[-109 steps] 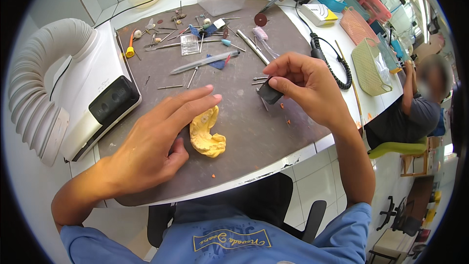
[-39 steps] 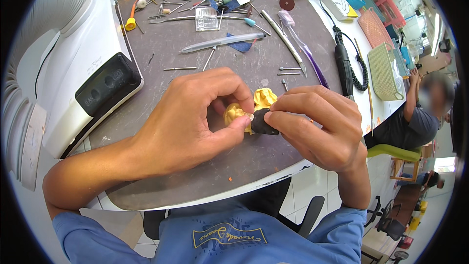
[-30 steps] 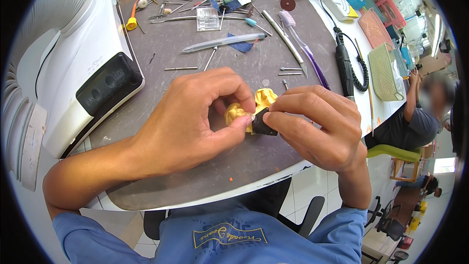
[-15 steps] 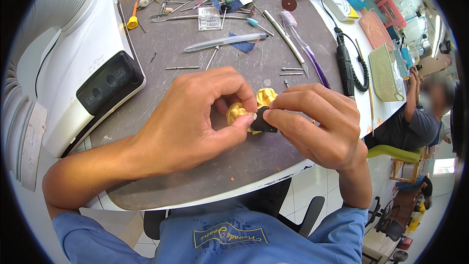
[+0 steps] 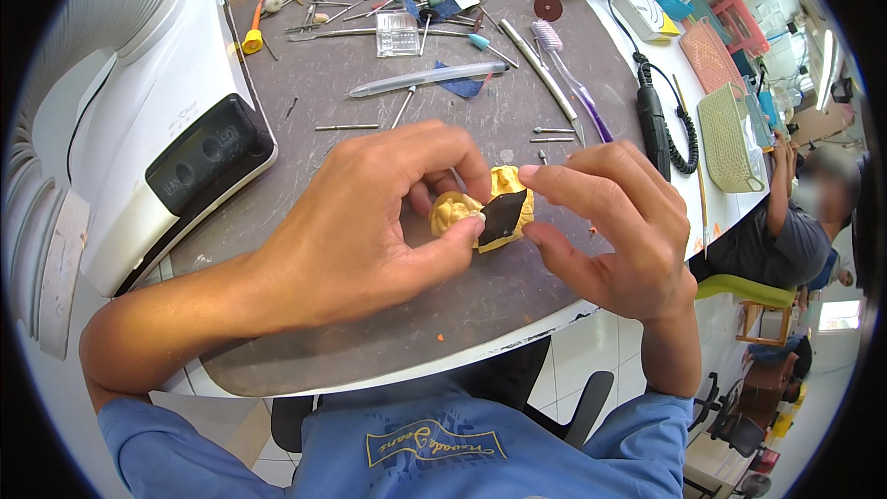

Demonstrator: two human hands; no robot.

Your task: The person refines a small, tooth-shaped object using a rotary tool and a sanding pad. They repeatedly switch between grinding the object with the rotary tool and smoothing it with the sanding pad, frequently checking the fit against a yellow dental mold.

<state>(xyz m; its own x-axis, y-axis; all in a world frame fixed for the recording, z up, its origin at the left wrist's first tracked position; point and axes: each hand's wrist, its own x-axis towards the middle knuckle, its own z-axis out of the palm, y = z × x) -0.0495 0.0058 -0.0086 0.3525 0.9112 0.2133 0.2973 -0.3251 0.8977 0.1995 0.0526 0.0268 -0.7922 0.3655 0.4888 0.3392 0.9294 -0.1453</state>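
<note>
A yellow dental cast (image 5: pixel 454 210) stands just above the bench in front of me, its left end between the curled fingers and thumb of my left hand (image 5: pixel 370 212). Across its middle lies a black strip (image 5: pixel 502 218), thin and sheet-like. A tiny pale spot shows at my left thumb tip; whether it is the nail or a small piece I cannot make out. My right hand (image 5: pixel 619 222) hovers at the cast's right side, thumb and forefinger apart, with nothing between them. The underside of the cast is hidden.
Beyond my hands lie a pen (image 5: pixel 425 79), a wax knife (image 5: pixel 540 74), a purple toothbrush (image 5: pixel 573 74) and several burs. A black handpiece (image 5: pixel 653 120) rests at right. A white suction box (image 5: pixel 185 157) stands left. Baskets (image 5: pixel 730 139) line the right, where another person sits.
My right thumb and forefinger have let go of the black strip and spread apart. More of the strip and the cast now shows. My left hand keeps nearly the same place.
</note>
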